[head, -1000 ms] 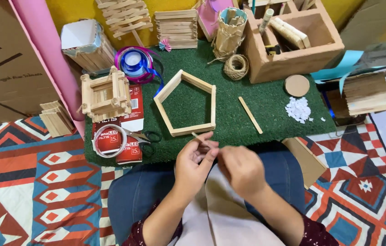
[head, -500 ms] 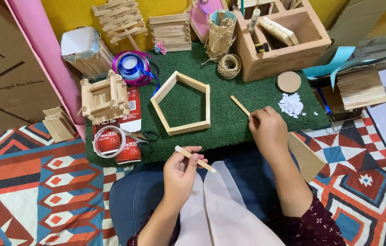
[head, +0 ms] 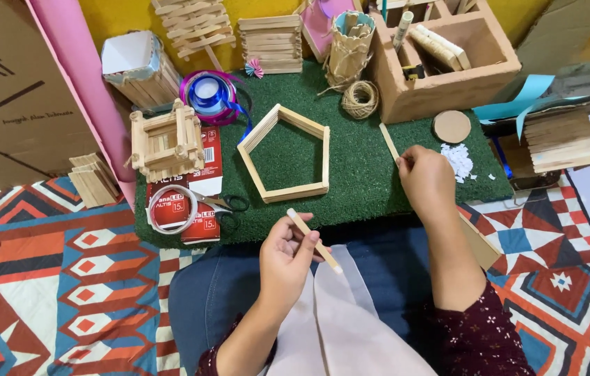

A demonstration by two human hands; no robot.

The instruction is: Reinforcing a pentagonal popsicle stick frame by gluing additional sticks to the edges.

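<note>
- A loose wooden craft stick (head: 388, 141) lies flat on the green turf mat (head: 364, 188), to the right of the pentagon frame of sticks (head: 286, 153); its long axis runs from upper left, near the twine ball (head: 360, 98), down to the right.
- Its near end is met by the fingertips of the right hand (head: 427, 182), which are curled and pinching or pressing that end; the exact grip cannot be told.
- The right hand is plainly the nearer one: the stick lies just ahead of it and slightly left.
- A second craft stick (head: 314, 241) is pinched between thumb and fingers of the left hand (head: 288, 261), held over the lap, well apart from the mat stick and slanting in much the same direction.
- Further out, a small log-cabin model of sticks (head: 165, 143), a tape roll (head: 172, 207) and scissors (head: 222, 207) are seen at the left of the mat.
- A cardboard organiser box (head: 448, 90), a round disc (head: 452, 127) and white scraps (head: 458, 160) lie at the right.
</note>
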